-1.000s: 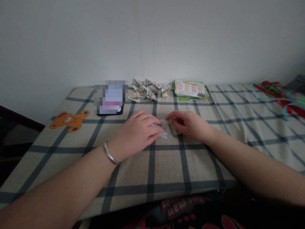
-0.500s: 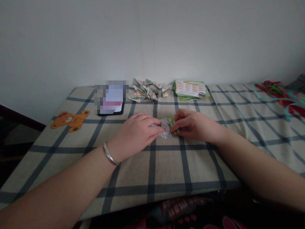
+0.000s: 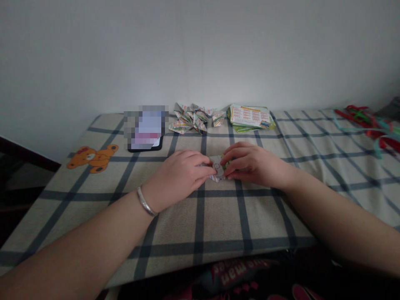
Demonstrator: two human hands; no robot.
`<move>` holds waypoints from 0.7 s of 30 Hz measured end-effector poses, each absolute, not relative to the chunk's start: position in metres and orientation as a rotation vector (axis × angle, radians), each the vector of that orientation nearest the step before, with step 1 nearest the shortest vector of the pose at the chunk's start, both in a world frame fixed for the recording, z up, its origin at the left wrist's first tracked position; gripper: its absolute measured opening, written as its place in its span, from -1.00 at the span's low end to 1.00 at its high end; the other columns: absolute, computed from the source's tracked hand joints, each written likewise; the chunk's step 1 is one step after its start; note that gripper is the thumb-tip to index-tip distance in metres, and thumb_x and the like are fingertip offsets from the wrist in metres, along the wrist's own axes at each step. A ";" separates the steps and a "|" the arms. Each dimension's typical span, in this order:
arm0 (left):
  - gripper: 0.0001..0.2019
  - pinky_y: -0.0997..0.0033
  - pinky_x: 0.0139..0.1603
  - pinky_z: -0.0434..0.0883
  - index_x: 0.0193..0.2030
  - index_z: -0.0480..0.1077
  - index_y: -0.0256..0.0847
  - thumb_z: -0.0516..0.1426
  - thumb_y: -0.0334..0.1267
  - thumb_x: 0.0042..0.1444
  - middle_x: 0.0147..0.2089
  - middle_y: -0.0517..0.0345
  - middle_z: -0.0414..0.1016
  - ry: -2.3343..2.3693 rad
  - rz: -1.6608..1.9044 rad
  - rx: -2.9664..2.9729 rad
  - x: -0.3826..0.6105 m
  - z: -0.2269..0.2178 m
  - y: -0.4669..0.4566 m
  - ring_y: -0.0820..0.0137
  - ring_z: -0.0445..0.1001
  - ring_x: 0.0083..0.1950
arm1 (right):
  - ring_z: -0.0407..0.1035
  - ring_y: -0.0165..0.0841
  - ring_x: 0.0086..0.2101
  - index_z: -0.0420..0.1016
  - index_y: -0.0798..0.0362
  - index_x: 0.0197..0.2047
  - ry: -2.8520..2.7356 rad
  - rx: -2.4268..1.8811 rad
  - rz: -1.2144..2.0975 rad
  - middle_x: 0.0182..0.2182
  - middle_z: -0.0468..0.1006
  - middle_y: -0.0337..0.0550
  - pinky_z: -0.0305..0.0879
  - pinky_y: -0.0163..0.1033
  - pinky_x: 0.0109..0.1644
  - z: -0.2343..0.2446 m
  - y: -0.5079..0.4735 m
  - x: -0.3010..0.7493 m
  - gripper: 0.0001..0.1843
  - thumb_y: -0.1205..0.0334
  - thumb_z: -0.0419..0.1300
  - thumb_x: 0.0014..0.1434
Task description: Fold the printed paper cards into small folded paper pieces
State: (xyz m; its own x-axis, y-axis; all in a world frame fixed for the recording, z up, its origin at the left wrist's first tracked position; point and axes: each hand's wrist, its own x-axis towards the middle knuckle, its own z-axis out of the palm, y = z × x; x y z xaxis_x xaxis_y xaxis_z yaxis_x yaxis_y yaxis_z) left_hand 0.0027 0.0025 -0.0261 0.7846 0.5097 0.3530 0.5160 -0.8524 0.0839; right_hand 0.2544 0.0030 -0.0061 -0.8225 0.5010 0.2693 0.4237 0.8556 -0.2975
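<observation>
A small piece of folded printed paper (image 3: 217, 166), whitish with green parts, lies on the checked tablecloth between my hands. My left hand (image 3: 184, 171), with a silver bangle at the wrist, has its fingertips closed on the paper's left side. From the right, my right hand (image 3: 250, 164) grips the other side, its fingers bent over the green part. Much of the paper is hidden under the fingers. Behind my hands lie several folded paper pieces (image 3: 192, 118) in a heap, and to their right a stack of printed cards or leaflets (image 3: 250, 116).
A phone (image 3: 148, 129) with a partly blurred screen lies at the back left. Nearer the left edge is a flat orange bear (image 3: 92, 158). Red, green and pale blue ribbons (image 3: 371, 129) lie at the far right. A white wall (image 3: 200, 54) stands behind the table.
My right fingers have shifted slightly left over the paper and cover more of its green part. My left hand stays almost in place.
</observation>
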 end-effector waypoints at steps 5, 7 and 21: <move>-0.80 0.16 0.03 0.45 -0.11 0.55 -0.11 0.11 -0.36 0.23 -0.04 0.06 0.53 -0.802 -0.579 -2.996 0.005 -0.027 0.004 0.26 0.46 0.00 | 0.42 -0.33 -0.19 0.56 0.02 -0.22 -2.654 -0.758 0.429 -0.27 0.60 -0.16 0.32 -0.18 -0.06 -0.012 0.004 0.251 -0.87 0.20 0.19 0.25; -0.78 0.17 0.04 0.45 -0.12 0.55 -0.11 0.11 -0.41 0.21 -0.03 0.07 0.53 -0.776 -0.566 -3.022 0.005 -0.026 0.004 0.27 0.45 0.01 | 0.42 -0.33 -0.21 0.55 0.02 -0.22 -2.648 -0.785 0.437 -0.29 0.59 -0.17 0.32 -0.19 -0.08 -0.013 0.004 0.250 -0.88 0.20 0.20 0.25; -0.72 0.16 0.19 0.37 -0.06 0.53 -0.06 0.07 -0.45 0.22 0.08 0.12 0.50 -0.715 -0.575 -3.152 0.003 -0.027 0.003 0.32 0.41 0.12 | 0.42 -0.32 -0.14 0.57 0.04 -0.24 -2.662 -0.690 0.448 -0.21 0.61 -0.12 0.30 -0.16 -0.01 -0.010 0.009 0.256 -0.88 0.27 0.19 0.25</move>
State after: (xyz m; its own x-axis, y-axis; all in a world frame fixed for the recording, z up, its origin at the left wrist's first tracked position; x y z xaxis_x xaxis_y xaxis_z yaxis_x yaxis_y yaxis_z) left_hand 0.0025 0.0031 -0.0273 0.8445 0.4411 0.3039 0.3918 -0.8955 0.2109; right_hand 0.2565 0.0087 -0.0098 -0.8187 0.5144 0.2553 0.4025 0.8311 -0.3839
